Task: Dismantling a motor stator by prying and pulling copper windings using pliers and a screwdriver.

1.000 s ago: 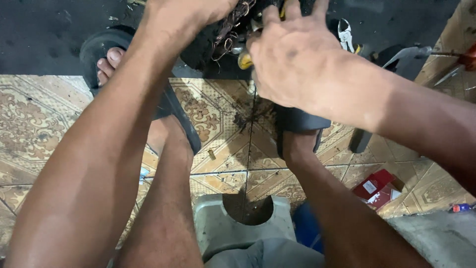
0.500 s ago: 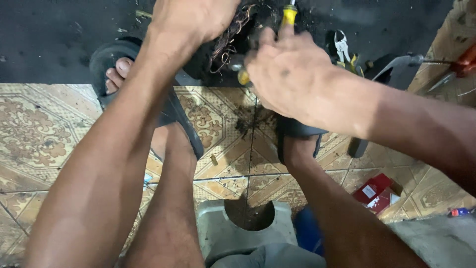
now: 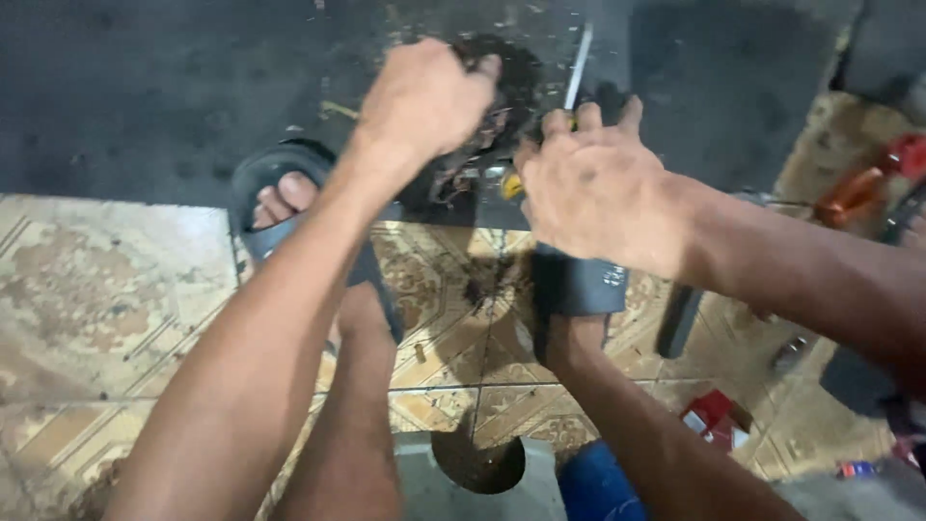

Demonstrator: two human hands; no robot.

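Fingers (image 3: pixel 479 69) of the left hand (image 3: pixel 424 96) clenched over a dark tangled part (image 3: pixel 511 87), gripping its near edge. Right hand (image 3: pixel 593 183) fingers closed round a screwdriver (image 3: pixel 577 68): the grey shaft sticks up past the knuckles, and a bit of the yellow handle (image 3: pixel 511 185) shows below the palm.

Head view, now: the part sits on the dark floor (image 3: pixel 145 87) just past the tile edge, between both hands and above the feet. Copper-coloured wires (image 3: pixel 453 178) hang out of its lower side. Left foot in a black sandal (image 3: pixel 265 169), toes across the seam between dark floor and patterned tile (image 3: pixel 96 289). Right foot in a grey sandal (image 3: pixel 579 285) on the tile, right under the right hand. A grey stool (image 3: pixel 424 482) with a round hole sits between the legs at the bottom edge. Red box (image 3: pixel 714 415) on the tile at lower right; an orange-handled tool (image 3: pixel 854 198) at the right edge.

Versus half a second ago: view shifted, hands sit lower in the picture and more dark floor shows above them. More of the screwdriver shaft is showing, angled up and slightly right; before, mostly the yellow handle showed at the top edge. Left hand has the same grip on the part. Feet and stool have not moved.
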